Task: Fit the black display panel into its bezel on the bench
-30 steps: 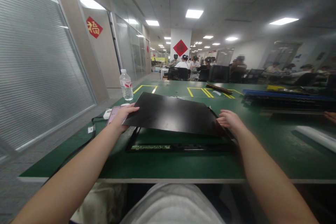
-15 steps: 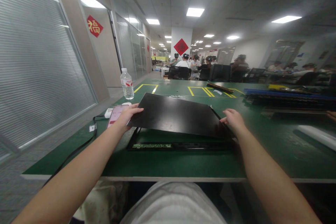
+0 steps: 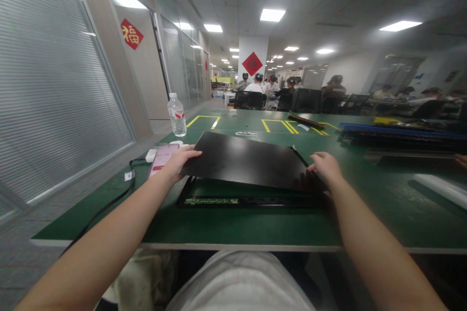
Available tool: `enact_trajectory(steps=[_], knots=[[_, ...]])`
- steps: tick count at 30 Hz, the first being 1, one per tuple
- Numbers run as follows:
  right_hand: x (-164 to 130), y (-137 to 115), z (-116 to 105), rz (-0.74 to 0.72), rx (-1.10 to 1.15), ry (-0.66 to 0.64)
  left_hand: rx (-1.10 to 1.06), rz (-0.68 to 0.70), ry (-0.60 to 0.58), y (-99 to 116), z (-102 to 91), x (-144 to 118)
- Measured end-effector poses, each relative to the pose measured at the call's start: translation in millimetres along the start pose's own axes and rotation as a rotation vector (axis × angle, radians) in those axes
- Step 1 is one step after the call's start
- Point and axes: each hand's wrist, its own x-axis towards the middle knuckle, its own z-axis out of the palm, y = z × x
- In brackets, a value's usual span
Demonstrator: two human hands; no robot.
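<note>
I have my left hand (image 3: 178, 161) closed on the left edge of a black panel (image 3: 248, 160) and my right hand (image 3: 325, 167) gripping its right corner — both hold it tilted, near edge raised, above a black frame (image 3: 248, 201) lying flat on the green worktop (image 3: 255, 228). A strip of circuit board shows along the frame's near side. Just left of my left hand lies a phone (image 3: 162, 159) with a cable (image 3: 109, 204) trailing off the edge — farther back a water bottle (image 3: 177, 115) stands upright
</note>
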Motion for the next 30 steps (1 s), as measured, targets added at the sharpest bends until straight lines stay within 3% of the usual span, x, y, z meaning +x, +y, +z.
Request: enact_trajectory(steps=[30], knots=[[-8.8, -7.0, -6.3, 0.011, -0.116, 0.016, 0.047, -0.068, -0.058, -11.8, 2.6, 0.3]])
